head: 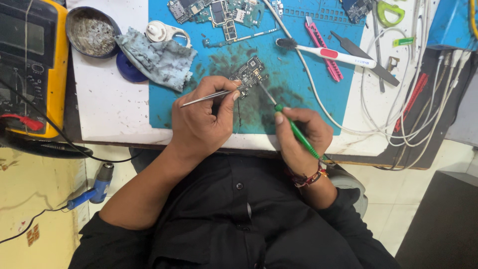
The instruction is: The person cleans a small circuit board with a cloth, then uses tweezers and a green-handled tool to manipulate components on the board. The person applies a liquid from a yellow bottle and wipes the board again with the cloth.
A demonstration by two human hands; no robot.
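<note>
Head view, looking down on both hands at the near edge of the counter (114, 112). Left hand (204, 117) closed around metal tweezers (206, 98), thumb and forefinger pinching them; tips reach a small circuit board (249, 74) just beyond the knuckles. Right hand (301, 137) closed in a pen grip on a green-handled tool (298, 133); its thin metal shaft runs up and inward to the same board. Whether the tip touches the board cannot be told. Board lies on a blue work mat (298, 94), smudged dark around it, between and just past the two hands.

Beyond the left hand: crumpled grey-blue cloth (159, 60), round tin of grey residue (92, 32). Far off to that hand's outer side, a yellow multimeter (47, 65). Beyond the right hand: white toothbrush with a red grip (328, 54), pink-handled tool (323, 50), and a bundle of white cables (398, 124) to its outer side. Larger bare circuit boards (219, 12) lie at the far edge of the mat. Right wrist wears a thread bracelet (308, 178). Black shirt sleeves on both arms.
</note>
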